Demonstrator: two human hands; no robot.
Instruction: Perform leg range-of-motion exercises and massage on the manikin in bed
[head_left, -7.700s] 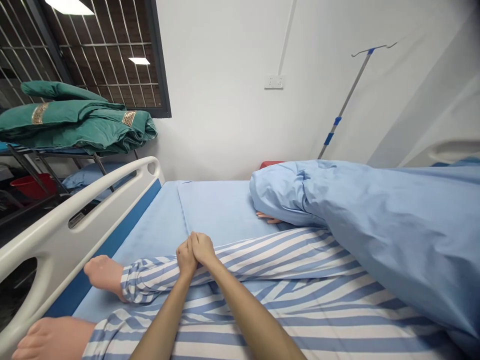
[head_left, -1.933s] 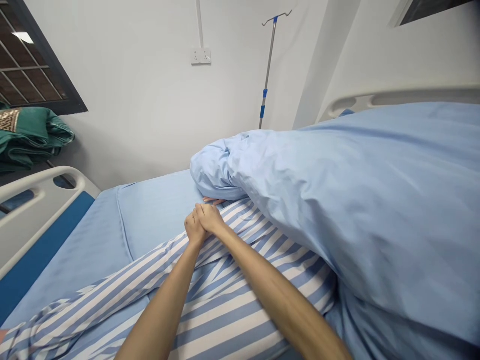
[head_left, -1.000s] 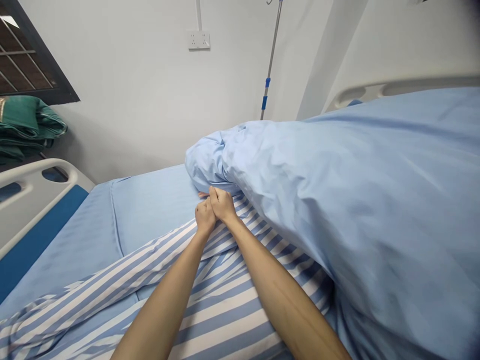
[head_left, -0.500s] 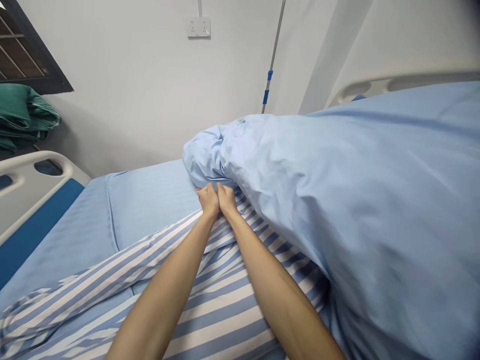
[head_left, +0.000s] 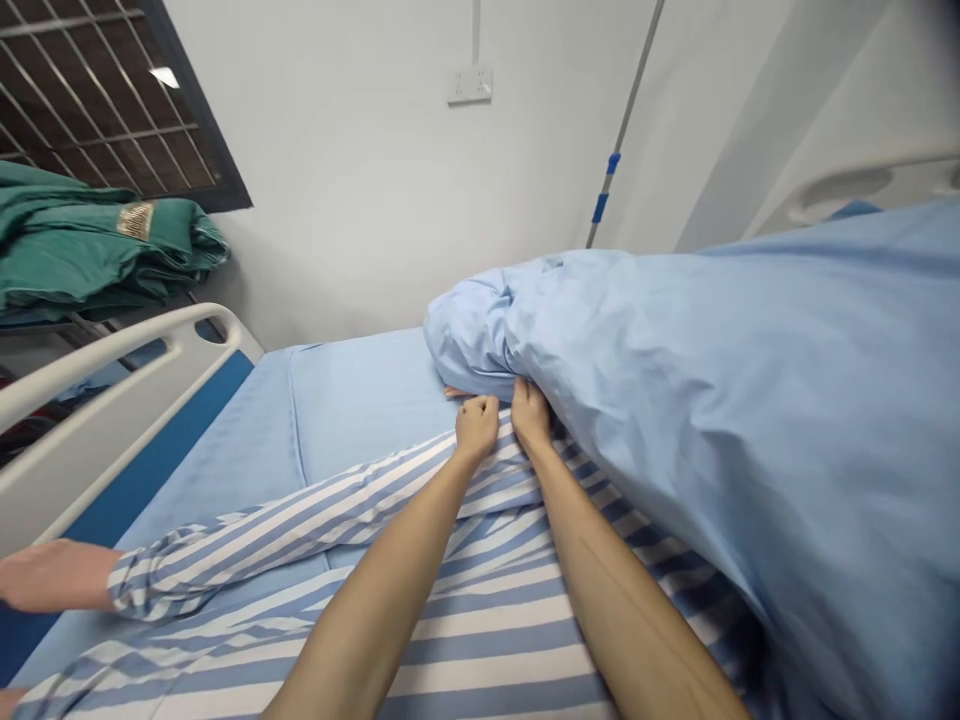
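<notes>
"Pale blue cotton fills the right of the view. What is it?"

"A pale blue quilt (head_left: 697, 430), thick and creased, lying lengthwise on the bed and gathered into a rounded, wrinkled bulge at its far end. Its edge lies over a blue-and-white striped gown (head_left: 480, 630)."

"And the hands?"

"The right hand (head_left: 531, 412) is at that edge, its fingers (head_left: 525, 392) pushed up against the fold and clamped on the quilt. The left hand (head_left: 477, 425) is just beside it, curled into a loose fist on the stripes, fingers together. Whether it pinches the cloth, I cannot tell."

"What else shows near them?"

"A small pink tip (head_left: 456, 392) pokes out under the bulge, too small to identify. Down at the left, a striped cuff (head_left: 135, 585) ends in a pink limb (head_left: 52, 575) lying on the blue bed sheet (head_left: 360, 400), inside a white side rail (head_left: 97, 420)."

"Anything holding things?"

"A metal rack (head_left: 75, 325) beyond the rail carries folded green blankets (head_left: 105, 245) with a gold-patterned band. Behind them is a barred window (head_left: 105, 100). On the white wall there is a power socket (head_left: 470, 85), and a drip pole (head_left: 622, 110) with blue bands stands to its right."
</notes>
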